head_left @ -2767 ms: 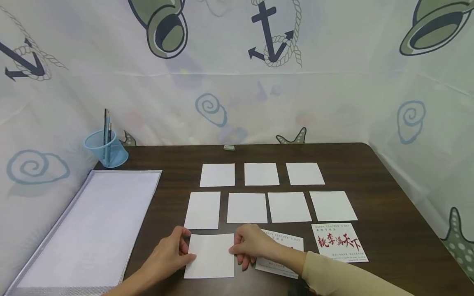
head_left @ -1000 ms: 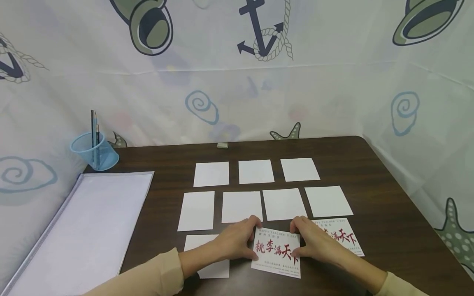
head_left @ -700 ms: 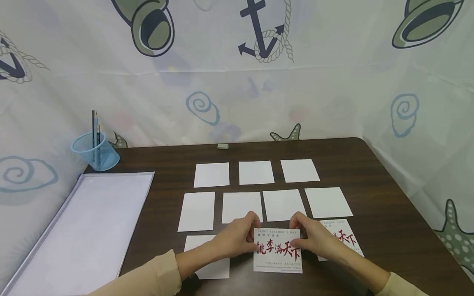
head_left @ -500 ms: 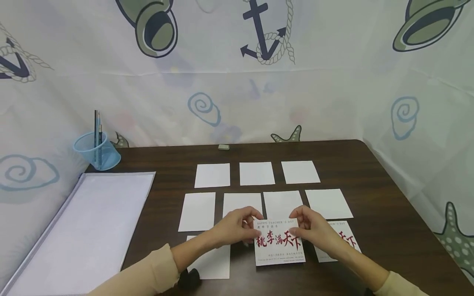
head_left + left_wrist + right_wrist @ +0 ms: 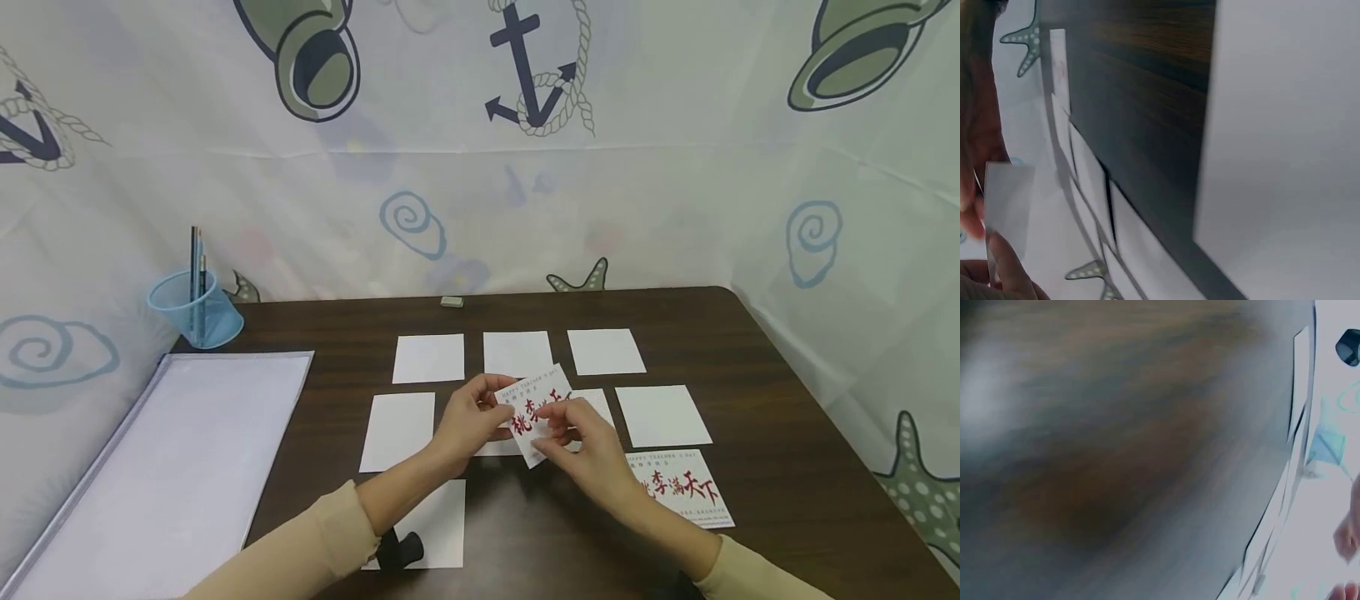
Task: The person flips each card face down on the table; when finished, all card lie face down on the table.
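Observation:
A square card [image 5: 528, 437] with red characters and "Happy Teacher's Day" print is held up tilted above the table. My left hand [image 5: 472, 421] pinches its left side, thumb on the printed face. The right hand [image 5: 588, 454] is at the card's right side, its thumb and index finger apart and overlapping the printed face in the head view. In the left wrist view the card's blank back [image 5: 1010, 200] faces the camera, with left fingers [image 5: 1010, 265] below it. A second printed card [image 5: 686, 492] lies flat at the front right, partly behind the right forearm.
Blank white cards [image 5: 429, 358] lie in two rows on the dark wooden table [image 5: 757, 400]. Another blank card [image 5: 442, 517] sits at the front, partly behind a black wrist-worn device [image 5: 401, 550]. A large white board [image 5: 187, 450] and a blue pencil cup [image 5: 221, 321] stand left.
Both hands lifted the printed card from the front of the table and moved it forward. It has turned counterclockwise, and the right hand's grip on its right edge has loosened.

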The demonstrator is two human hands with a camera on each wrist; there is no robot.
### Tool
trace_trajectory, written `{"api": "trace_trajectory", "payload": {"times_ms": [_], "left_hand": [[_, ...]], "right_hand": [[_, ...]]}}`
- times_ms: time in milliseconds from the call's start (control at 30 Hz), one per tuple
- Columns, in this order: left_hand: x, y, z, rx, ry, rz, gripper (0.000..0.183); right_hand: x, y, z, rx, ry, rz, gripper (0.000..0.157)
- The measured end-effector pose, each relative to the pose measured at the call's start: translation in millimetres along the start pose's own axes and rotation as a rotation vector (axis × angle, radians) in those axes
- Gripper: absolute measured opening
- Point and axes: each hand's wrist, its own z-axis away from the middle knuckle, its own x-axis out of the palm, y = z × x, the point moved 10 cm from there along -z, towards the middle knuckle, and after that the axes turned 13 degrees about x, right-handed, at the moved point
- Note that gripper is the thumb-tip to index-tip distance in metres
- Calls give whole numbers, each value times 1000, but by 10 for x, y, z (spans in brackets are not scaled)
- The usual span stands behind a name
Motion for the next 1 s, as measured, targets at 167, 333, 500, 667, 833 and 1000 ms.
{"api": "trace_trajectory", "payload": {"times_ms": [167, 333, 500, 667, 833, 1000], "left_hand": [[55, 156, -19, 76, 41, 37, 35], [65, 233, -6, 103, 35, 86, 39], [-107, 224, -16, 154, 85, -83, 49], [-442, 44, 16, 92, 224, -163, 44], [-514, -23, 98, 61, 222, -130, 38], [-469, -78, 191, 31, 161, -146, 42]], "right_hand": [[100, -161, -28, -112, 17, 60, 40], [44, -220, -32, -180, 80, 81, 38], [-120, -211, -86, -74, 150, -34, 31], [-162, 59, -135, 127, 92, -178, 26], [-183, 289, -123, 264, 53, -184, 27], [-148, 452, -46, 361, -1, -193, 36]]}}
